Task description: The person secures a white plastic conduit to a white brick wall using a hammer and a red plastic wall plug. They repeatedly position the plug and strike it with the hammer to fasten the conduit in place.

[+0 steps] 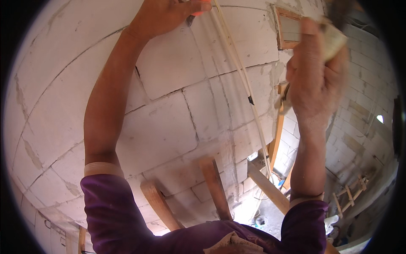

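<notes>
grey block wall [169, 122] rises close in front of me. my left hand [163, 15] pinches a small orange-tipped tool [198, 8] by the pale cables [241, 72] running down the wall. my right hand [315, 76] is curled shut around a wooden handle [334, 40]. i judge a misaimed swing could bruise my fingers or nick the cables.

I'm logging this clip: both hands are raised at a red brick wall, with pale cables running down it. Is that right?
Not quite. The head view shows the wall is built of pale grey-white blocks, not red brick. The rest holds: the left hand and right hand are raised, and pale cables run down the wall.
</notes>
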Action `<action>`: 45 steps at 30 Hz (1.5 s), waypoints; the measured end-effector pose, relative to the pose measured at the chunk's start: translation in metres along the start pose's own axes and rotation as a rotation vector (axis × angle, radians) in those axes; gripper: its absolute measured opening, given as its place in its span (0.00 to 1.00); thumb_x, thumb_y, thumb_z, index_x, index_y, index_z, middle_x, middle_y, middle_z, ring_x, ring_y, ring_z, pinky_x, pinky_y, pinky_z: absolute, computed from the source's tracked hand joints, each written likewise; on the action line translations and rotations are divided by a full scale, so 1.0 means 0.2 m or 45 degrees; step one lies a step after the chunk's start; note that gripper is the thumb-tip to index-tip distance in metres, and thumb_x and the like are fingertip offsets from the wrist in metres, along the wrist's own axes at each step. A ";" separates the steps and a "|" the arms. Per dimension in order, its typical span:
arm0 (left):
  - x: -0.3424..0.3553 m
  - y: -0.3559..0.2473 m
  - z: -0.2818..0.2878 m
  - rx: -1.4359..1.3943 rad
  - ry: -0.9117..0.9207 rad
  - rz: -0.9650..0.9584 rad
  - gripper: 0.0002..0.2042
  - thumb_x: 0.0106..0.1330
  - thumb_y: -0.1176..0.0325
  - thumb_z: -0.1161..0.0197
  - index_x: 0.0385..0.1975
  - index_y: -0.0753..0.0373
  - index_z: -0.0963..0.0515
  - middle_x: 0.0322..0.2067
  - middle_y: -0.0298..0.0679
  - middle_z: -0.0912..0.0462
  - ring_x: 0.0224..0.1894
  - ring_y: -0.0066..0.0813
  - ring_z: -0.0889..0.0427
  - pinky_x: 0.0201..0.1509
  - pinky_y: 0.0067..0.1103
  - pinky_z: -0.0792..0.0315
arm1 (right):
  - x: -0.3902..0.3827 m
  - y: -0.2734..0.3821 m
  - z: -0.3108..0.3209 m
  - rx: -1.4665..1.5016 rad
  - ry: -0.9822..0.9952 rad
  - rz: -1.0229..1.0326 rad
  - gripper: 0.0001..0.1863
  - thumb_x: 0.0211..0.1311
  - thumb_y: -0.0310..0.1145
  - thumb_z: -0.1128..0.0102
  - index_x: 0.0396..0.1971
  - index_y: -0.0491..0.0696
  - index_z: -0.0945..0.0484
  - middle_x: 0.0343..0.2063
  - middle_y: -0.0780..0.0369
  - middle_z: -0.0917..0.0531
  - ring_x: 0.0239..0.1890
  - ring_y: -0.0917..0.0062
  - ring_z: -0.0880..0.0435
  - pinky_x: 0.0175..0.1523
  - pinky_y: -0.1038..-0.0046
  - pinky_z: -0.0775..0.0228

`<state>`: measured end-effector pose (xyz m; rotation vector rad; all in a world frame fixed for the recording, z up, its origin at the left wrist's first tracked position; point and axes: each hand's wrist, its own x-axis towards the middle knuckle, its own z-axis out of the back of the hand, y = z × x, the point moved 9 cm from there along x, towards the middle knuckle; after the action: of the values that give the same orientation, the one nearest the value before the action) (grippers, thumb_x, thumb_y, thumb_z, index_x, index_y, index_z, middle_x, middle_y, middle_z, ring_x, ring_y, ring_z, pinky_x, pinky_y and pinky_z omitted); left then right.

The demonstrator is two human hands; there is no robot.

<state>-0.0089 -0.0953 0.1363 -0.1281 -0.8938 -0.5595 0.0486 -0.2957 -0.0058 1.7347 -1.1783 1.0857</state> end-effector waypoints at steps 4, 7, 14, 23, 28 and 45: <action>0.00 0.01 0.00 0.050 -0.025 0.000 0.06 0.64 0.76 0.33 0.39 0.65 0.20 0.29 0.33 0.17 0.29 0.19 0.18 0.34 0.20 0.24 | 0.00 -0.08 -0.09 -0.307 0.112 0.169 0.18 0.73 0.47 0.37 0.31 0.48 0.22 0.16 0.72 0.25 0.17 0.90 0.30 0.23 0.82 0.40; -0.01 -0.02 0.00 0.143 -0.030 -0.052 0.07 0.64 0.75 0.32 0.39 0.65 0.19 0.29 0.33 0.16 0.29 0.18 0.19 0.34 0.20 0.24 | 0.04 -0.02 -0.04 -0.348 0.144 0.120 0.18 0.72 0.47 0.36 0.32 0.47 0.23 0.15 0.69 0.25 0.17 0.87 0.28 0.23 0.79 0.37; -0.02 0.01 -0.01 0.230 -0.020 0.008 0.09 0.64 0.72 0.30 0.42 0.66 0.19 0.29 0.32 0.16 0.30 0.19 0.19 0.36 0.20 0.24 | -0.01 -0.09 -0.13 -0.440 0.300 0.143 0.16 0.74 0.46 0.38 0.34 0.47 0.23 0.15 0.72 0.25 0.16 0.91 0.31 0.22 0.82 0.40; 0.03 0.14 0.09 0.281 -0.111 0.134 0.05 0.68 0.74 0.35 0.40 0.66 0.21 0.34 0.35 0.16 0.35 0.20 0.17 0.40 0.21 0.22 | -0.05 -0.13 -0.10 -0.319 0.435 -0.296 0.25 0.70 0.50 0.38 0.38 0.38 0.24 0.22 0.54 0.17 0.26 0.69 0.15 0.33 0.67 0.26; 0.16 0.06 0.41 -0.334 -0.305 -0.167 0.06 0.70 0.72 0.35 0.42 0.64 0.24 0.31 0.32 0.20 0.34 0.20 0.21 0.41 0.21 0.24 | -0.13 -0.10 0.15 -0.076 0.171 -0.266 0.26 0.76 0.56 0.46 0.38 0.43 0.22 0.19 0.66 0.23 0.22 0.85 0.26 0.28 0.79 0.34; 0.09 0.14 0.21 -0.230 -0.128 -0.053 0.10 0.69 0.72 0.32 0.46 0.65 0.23 0.38 0.32 0.18 0.39 0.18 0.19 0.45 0.20 0.22 | -0.33 -0.23 0.20 0.032 0.253 -0.748 0.27 0.79 0.60 0.57 0.32 0.49 0.28 0.17 0.69 0.30 0.14 0.88 0.32 0.19 0.83 0.40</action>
<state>-0.0149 -0.0641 0.1791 -0.3035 -0.9442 -0.6772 0.0872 -0.2992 -0.0874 1.7812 -0.4806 0.8796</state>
